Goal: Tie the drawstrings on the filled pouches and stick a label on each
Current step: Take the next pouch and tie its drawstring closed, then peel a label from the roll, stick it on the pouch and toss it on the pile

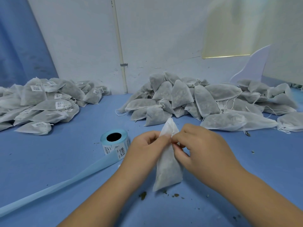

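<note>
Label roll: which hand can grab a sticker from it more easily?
Left, probably. The label roll sits just beside the left hand; the right hand is across the pouch from it.

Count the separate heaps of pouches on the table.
2: a labelled heap at far left, an unlabelled heap at far right. One loose pouch is held by the left hand and right hand.

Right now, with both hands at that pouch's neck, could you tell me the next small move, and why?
Probably finish tying the pouch shut: the left hand and right hand both pinch its gathered neck, and no knot shows. No label is visible on it, so the label roll beside it likely comes afterwards.
</note>
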`<action>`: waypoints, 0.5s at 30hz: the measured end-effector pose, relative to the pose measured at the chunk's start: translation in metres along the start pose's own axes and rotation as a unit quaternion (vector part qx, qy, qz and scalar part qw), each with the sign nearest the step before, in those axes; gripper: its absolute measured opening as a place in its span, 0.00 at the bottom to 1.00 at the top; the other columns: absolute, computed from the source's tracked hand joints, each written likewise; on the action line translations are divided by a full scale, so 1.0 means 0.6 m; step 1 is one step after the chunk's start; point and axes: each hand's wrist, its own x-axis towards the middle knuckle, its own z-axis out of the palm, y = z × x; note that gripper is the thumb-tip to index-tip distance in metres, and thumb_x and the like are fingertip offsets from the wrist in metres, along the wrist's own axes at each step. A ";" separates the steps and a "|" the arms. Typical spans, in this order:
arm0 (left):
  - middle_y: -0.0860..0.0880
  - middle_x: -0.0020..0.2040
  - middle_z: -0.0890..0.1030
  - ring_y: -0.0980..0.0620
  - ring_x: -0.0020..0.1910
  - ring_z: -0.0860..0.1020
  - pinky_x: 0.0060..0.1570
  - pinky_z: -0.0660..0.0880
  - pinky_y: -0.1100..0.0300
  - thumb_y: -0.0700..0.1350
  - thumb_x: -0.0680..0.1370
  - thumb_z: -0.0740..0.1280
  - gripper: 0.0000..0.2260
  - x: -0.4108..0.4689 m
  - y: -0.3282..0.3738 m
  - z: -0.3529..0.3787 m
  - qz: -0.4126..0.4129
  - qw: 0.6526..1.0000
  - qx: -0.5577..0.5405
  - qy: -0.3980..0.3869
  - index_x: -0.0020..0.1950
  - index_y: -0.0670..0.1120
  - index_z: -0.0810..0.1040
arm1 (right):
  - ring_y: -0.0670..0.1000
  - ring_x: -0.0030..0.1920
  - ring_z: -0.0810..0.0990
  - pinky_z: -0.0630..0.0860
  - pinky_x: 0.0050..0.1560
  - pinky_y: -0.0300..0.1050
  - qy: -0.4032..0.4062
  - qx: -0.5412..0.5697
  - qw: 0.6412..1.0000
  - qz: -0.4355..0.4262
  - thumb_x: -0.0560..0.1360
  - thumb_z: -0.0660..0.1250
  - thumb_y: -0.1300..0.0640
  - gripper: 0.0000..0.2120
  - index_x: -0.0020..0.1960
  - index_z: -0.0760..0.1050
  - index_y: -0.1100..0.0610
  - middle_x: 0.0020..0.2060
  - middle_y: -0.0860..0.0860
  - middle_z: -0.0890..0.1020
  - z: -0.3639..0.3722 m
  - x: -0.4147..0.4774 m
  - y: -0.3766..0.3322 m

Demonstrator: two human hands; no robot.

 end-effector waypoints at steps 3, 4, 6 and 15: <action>0.47 0.41 0.85 0.53 0.39 0.82 0.38 0.76 0.63 0.49 0.78 0.69 0.09 0.004 -0.002 -0.004 -0.036 0.997 -0.054 -0.027 0.45 0.44 0.85 | 0.49 0.41 0.74 0.74 0.40 0.50 -0.022 0.048 0.998 0.021 0.77 0.61 0.51 0.10 0.46 0.80 0.52 0.39 0.47 0.75 0.001 0.001 0.003; 0.46 0.42 0.85 0.52 0.40 0.82 0.40 0.76 0.62 0.48 0.78 0.69 0.10 0.006 -0.004 -0.006 -0.047 0.996 -0.071 -0.033 0.47 0.42 0.84 | 0.48 0.41 0.74 0.74 0.41 0.50 -0.027 0.069 0.997 0.027 0.76 0.60 0.51 0.10 0.47 0.80 0.51 0.39 0.47 0.74 0.001 0.001 0.003; 0.43 0.44 0.85 0.49 0.41 0.82 0.41 0.77 0.60 0.46 0.78 0.68 0.10 0.008 -0.006 -0.010 -0.064 0.992 -0.097 -0.043 0.50 0.39 0.83 | 0.47 0.40 0.74 0.74 0.42 0.48 -0.037 0.105 0.993 0.040 0.76 0.61 0.51 0.09 0.48 0.81 0.48 0.39 0.45 0.74 0.003 0.000 0.004; 0.38 0.51 0.84 0.44 0.49 0.83 0.52 0.78 0.54 0.45 0.76 0.69 0.14 0.012 -0.007 -0.026 -0.089 0.982 -0.136 -0.094 0.56 0.36 0.82 | 0.46 0.40 0.75 0.70 0.38 0.37 -0.029 0.199 0.977 0.070 0.73 0.67 0.58 0.10 0.45 0.81 0.43 0.36 0.43 0.73 0.018 0.000 0.015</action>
